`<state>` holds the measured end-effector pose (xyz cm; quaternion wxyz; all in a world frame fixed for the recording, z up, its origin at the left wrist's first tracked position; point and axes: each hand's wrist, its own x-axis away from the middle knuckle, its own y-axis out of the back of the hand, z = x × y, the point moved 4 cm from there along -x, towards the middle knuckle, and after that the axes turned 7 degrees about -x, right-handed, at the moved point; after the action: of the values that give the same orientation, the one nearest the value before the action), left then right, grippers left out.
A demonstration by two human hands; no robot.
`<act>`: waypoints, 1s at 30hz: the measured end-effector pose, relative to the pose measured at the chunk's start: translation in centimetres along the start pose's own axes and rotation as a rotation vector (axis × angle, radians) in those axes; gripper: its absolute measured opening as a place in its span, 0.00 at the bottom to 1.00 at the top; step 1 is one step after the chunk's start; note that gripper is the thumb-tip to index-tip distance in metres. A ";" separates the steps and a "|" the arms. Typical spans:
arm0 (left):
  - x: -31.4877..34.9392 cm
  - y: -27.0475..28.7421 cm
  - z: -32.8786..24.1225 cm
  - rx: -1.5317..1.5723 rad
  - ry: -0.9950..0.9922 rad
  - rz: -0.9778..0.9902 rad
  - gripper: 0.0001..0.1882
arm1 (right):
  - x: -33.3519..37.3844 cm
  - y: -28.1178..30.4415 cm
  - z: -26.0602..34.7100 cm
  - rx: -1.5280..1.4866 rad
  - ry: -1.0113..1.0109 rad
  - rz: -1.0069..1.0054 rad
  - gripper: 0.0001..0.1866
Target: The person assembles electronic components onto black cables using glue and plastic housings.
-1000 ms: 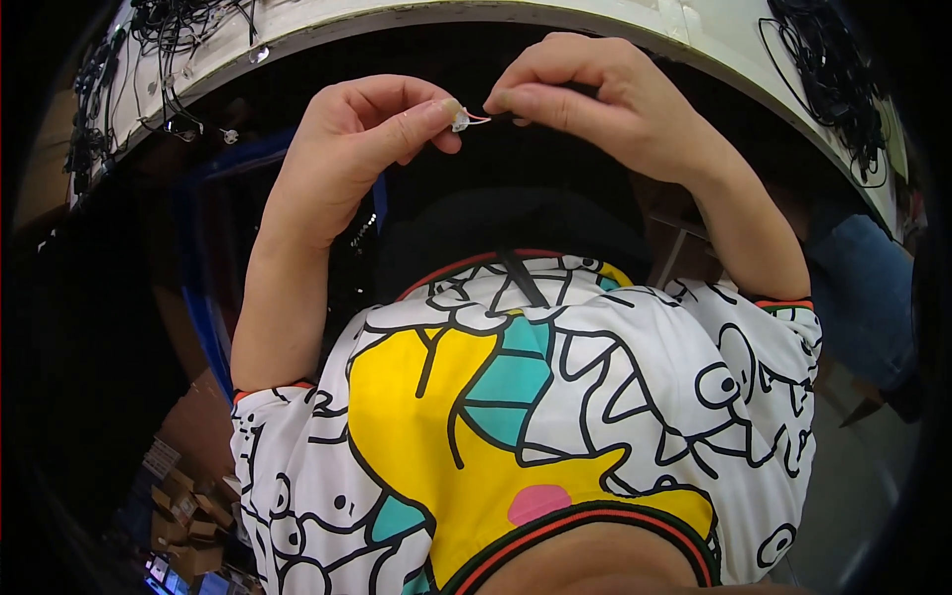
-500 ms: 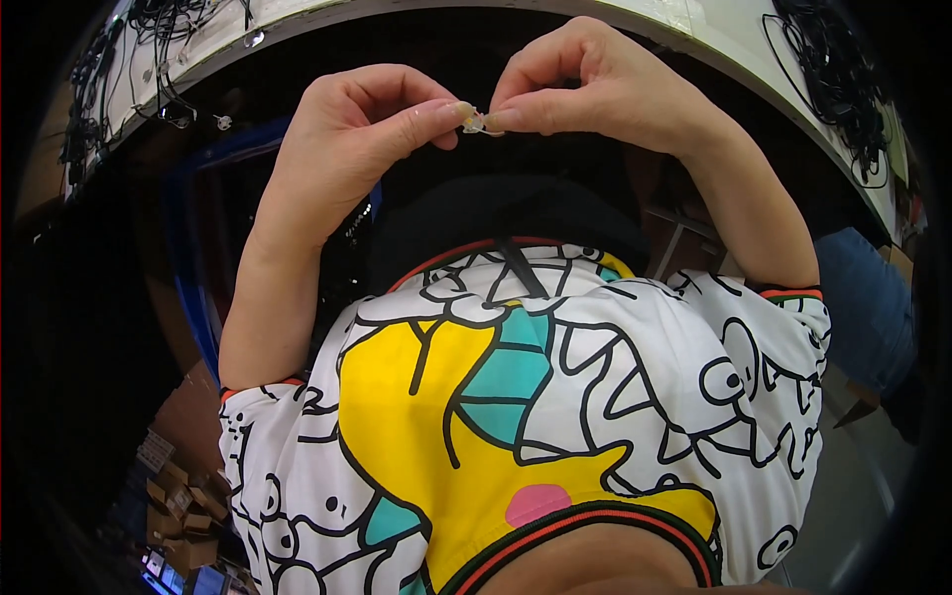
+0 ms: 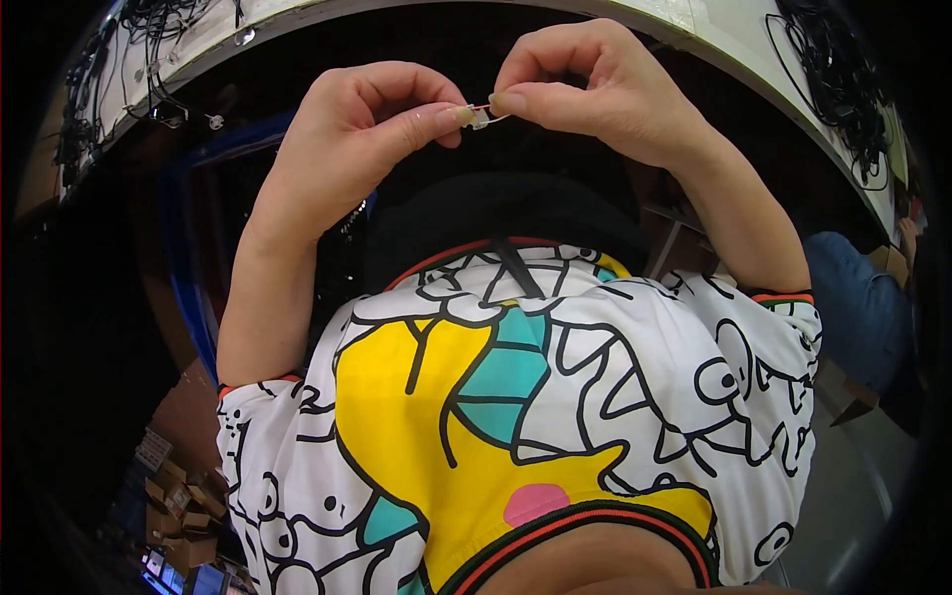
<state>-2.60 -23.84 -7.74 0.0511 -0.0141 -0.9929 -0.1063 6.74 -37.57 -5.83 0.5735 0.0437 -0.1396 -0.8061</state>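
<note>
My left hand (image 3: 372, 129) pinches a small whitish, see-through plastic connector (image 3: 481, 120) between thumb and forefinger. Thin wires, one red (image 3: 482, 107) and one white, run from it toward the right. The thumb and forefinger of my right hand (image 3: 600, 89) are pressed together on those wires, a short way from the connector. Both hands are held up in the air, close to the table's near edge. My fingers hide part of the connector and the far ends of the wires.
A pale tabletop (image 3: 327, 18) curves across the top. Black cables lie on it at the left (image 3: 164, 50) and in a bundle at the right (image 3: 833, 84). A blue-edged bin (image 3: 188, 248) stands left, cardboard boxes (image 3: 183, 506) lower left. Another person in blue (image 3: 858, 307) is at the right.
My right fingertips have moved slightly away from the connector, so more of the red and white wires shows between my hands. My left hand keeps its pinch, almost unmoved.
</note>
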 end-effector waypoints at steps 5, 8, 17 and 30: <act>-0.5 -0.2 0.1 0.152 0.060 0.096 0.07 | -0.1 0.5 -0.3 -0.072 -0.058 -0.004 0.11; -0.7 -0.6 0.8 0.413 0.066 0.139 0.07 | -0.2 0.5 -0.4 -0.204 -0.152 0.045 0.12; -1.7 -2.0 2.1 0.872 0.054 0.040 0.08 | 0.6 0.2 -1.3 -0.141 0.317 -0.285 0.09; -1.6 -1.4 1.0 0.354 -0.061 -0.159 0.08 | 0.8 0.7 -1.4 -0.034 0.376 -0.345 0.06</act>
<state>-1.12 -25.02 -9.15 0.0140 0.0704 -0.9952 0.0669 7.47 -38.81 -6.90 0.4439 0.2063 -0.0077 -0.8720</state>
